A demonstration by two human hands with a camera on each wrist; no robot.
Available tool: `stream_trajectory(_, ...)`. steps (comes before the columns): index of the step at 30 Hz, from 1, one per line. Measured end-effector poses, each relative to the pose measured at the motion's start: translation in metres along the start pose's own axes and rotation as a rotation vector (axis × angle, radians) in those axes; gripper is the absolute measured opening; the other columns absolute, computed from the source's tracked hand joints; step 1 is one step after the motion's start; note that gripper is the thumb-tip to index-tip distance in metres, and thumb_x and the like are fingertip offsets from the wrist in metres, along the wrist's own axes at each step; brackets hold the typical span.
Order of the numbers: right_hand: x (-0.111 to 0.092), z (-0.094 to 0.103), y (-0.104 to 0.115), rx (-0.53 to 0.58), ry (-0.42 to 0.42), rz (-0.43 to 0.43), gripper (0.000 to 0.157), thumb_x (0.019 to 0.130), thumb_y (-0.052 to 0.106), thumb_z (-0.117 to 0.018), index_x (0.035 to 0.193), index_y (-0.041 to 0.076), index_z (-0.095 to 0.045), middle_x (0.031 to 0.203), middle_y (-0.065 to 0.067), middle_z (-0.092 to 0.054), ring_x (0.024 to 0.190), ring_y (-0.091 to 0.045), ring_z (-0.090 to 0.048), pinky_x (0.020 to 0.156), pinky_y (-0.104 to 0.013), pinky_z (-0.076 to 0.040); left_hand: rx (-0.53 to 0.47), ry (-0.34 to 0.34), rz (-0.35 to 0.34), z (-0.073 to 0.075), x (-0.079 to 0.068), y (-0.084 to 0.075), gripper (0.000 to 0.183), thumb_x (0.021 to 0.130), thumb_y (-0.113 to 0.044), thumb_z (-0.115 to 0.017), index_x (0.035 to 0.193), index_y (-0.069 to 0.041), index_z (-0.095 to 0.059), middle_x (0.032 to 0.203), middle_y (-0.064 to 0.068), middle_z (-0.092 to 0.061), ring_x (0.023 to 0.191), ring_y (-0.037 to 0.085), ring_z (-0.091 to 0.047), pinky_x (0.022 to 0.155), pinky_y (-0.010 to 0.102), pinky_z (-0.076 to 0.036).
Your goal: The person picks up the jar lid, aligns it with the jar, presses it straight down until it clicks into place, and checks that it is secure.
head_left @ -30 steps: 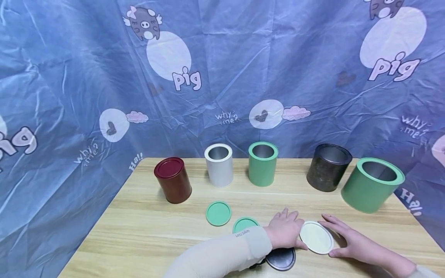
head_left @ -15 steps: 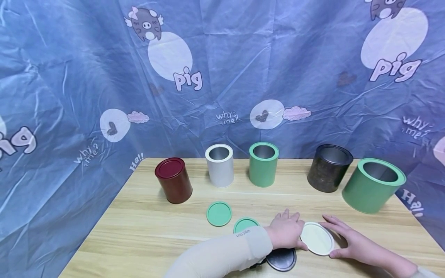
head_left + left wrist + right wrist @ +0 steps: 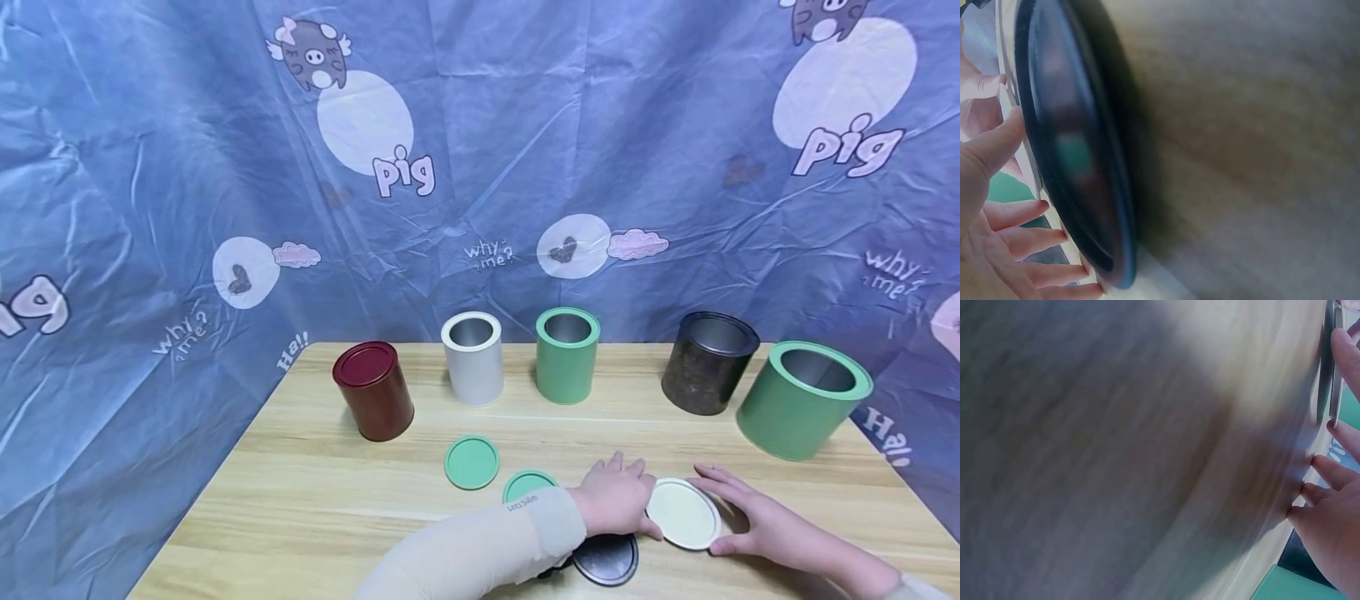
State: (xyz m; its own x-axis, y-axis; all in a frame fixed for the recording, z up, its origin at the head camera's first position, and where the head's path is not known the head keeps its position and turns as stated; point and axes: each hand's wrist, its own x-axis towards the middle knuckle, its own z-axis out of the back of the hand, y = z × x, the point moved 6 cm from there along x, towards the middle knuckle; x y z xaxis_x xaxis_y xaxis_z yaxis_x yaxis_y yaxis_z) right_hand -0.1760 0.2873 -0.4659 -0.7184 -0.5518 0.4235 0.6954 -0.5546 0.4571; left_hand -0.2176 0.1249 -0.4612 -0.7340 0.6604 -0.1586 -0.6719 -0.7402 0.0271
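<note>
A round white lid (image 3: 684, 515) lies between both hands at the front right of the table. My left hand (image 3: 615, 498) holds its left rim, thumb at the near side and index finger at the far side, other fingers spread over the tabletop. Opposite, my right hand (image 3: 765, 523) frames the right rim between thumb and index finger. In the right wrist view the white lid (image 3: 1336, 375) shows edge-on, thumb (image 3: 1349, 353) against it. A dark lid (image 3: 606, 560) lies below my left hand; in the left wrist view this dark lid (image 3: 1079, 162) looms close.
Two green lids (image 3: 472, 462) lie left of my left hand, one partly behind the sleeve (image 3: 495, 537). Along the back stand a closed red can (image 3: 378, 408), and open-topped white (image 3: 476, 375), green (image 3: 566, 373), black (image 3: 701, 375) and large green (image 3: 791, 421) cans. Blue printed cloth (image 3: 480, 167) hangs behind.
</note>
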Motion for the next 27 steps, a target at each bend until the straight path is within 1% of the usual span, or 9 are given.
stream_trajectory(5, 0.0, 0.001, 0.0, 0.0, -0.005, -0.007, 0.08, 0.06, 0.018, -0.087, 0.132, 0.005, -0.055, 0.149, 0.034, -0.017, 0.137, 0.02, -0.009, 0.1, 0.005, -0.009, -0.01, -0.004, -0.01, 0.002, -0.001, 0.001, 0.061, 0.078, -0.068, -0.065, 0.128, -0.035, -0.056, 0.145, -0.014, -0.047, 0.136, 0.017, -0.043, 0.104, 0.034, -0.043)
stream_trajectory(6, 0.0, 0.001, -0.001, 0.002, -0.006, -0.012, 0.081, 0.06, 0.017, -0.087, 0.133, 0.004, -0.054, 0.148, 0.034, -0.018, 0.137, 0.021, -0.009, 0.1, 0.005, -0.01, -0.017, 0.0, -0.013, 0.004, -0.002, 0.001, 0.06, 0.078, -0.067, -0.065, 0.128, -0.034, -0.056, 0.144, -0.014, -0.047, 0.136, 0.017, -0.043, 0.103, 0.034, -0.044)
stream_trajectory(10, 0.0, 0.002, -0.003, 0.006, -0.007, -0.039, 0.082, 0.062, 0.017, -0.087, 0.134, 0.002, -0.052, 0.145, 0.033, -0.023, 0.133, 0.024, -0.012, 0.099, 0.005, -0.012, -0.042, 0.002, -0.02, 0.005, -0.002, 0.002, 0.061, 0.079, -0.066, -0.065, 0.13, -0.033, -0.055, 0.144, -0.013, -0.048, 0.136, 0.017, -0.043, 0.103, 0.035, -0.044)
stream_trajectory(15, 0.003, 0.004, -0.003, -0.017, -0.008, -0.064, 0.081, 0.062, 0.021, -0.088, 0.134, 0.007, -0.053, 0.138, 0.023, -0.043, 0.128, 0.026, -0.015, 0.096, 0.005, -0.013, -0.073, -0.002, -0.033, 0.007, -0.001, 0.003, 0.06, 0.08, -0.063, -0.065, 0.13, -0.032, -0.055, 0.143, -0.015, -0.049, 0.135, 0.015, -0.044, 0.102, 0.035, -0.045)
stream_trajectory(18, 0.005, 0.006, -0.001, -0.036, -0.01, -0.069, 0.08, 0.062, 0.023, -0.088, 0.133, 0.009, -0.054, 0.132, 0.017, -0.052, 0.127, 0.024, -0.02, 0.096, 0.005, -0.014, -0.077, -0.032, -0.058, 0.011, -0.001, 0.004, 0.052, 0.08, -0.062, -0.067, 0.121, -0.032, -0.058, 0.134, -0.019, -0.056, 0.13, 0.008, -0.049, 0.102, 0.028, -0.045)
stream_trajectory(20, 0.006, 0.008, 0.0, -0.034, -0.011, -0.072, 0.078, 0.062, 0.023, -0.088, 0.132, 0.007, -0.055, 0.131, 0.019, -0.052, 0.125, 0.023, -0.024, 0.096, 0.005, -0.015, -0.087, -0.053, -0.07, 0.014, -0.002, 0.005, 0.046, 0.079, -0.061, -0.068, 0.113, -0.032, -0.06, 0.125, -0.022, -0.06, 0.122, 0.002, -0.053, 0.101, 0.022, -0.044)
stream_trajectory(22, 0.007, 0.009, 0.001, -0.02, -0.008, -0.076, 0.077, 0.063, 0.021, -0.087, 0.132, 0.006, -0.055, 0.131, 0.021, -0.052, 0.124, 0.022, -0.028, 0.095, 0.005, -0.016, -0.098, -0.071, -0.078, 0.017, -0.003, 0.007, 0.043, 0.078, -0.06, -0.07, 0.109, -0.032, -0.06, 0.117, -0.023, -0.063, 0.116, -0.002, -0.056, 0.098, 0.017, -0.045)
stream_trajectory(25, 0.009, 0.01, 0.002, -0.002, -0.005, -0.079, 0.077, 0.064, 0.019, -0.087, 0.133, 0.006, -0.055, 0.132, 0.024, -0.05, 0.123, 0.021, -0.03, 0.095, 0.005, -0.017, -0.123, -0.08, -0.073, 0.019, -0.003, 0.01, 0.043, 0.078, -0.06, -0.071, 0.108, -0.032, -0.06, 0.112, -0.023, -0.065, 0.107, -0.003, -0.06, 0.084, 0.015, -0.05)
stream_trajectory(27, 0.01, 0.012, 0.003, 0.004, -0.004, -0.076, 0.077, 0.064, 0.018, -0.087, 0.133, 0.006, -0.055, 0.132, 0.024, -0.049, 0.123, 0.021, -0.031, 0.095, 0.005, -0.017, -0.137, -0.085, -0.071, 0.02, -0.002, 0.011, 0.042, 0.077, -0.06, -0.071, 0.106, -0.032, -0.06, 0.109, -0.022, -0.065, 0.103, -0.003, -0.06, 0.072, 0.016, -0.051)
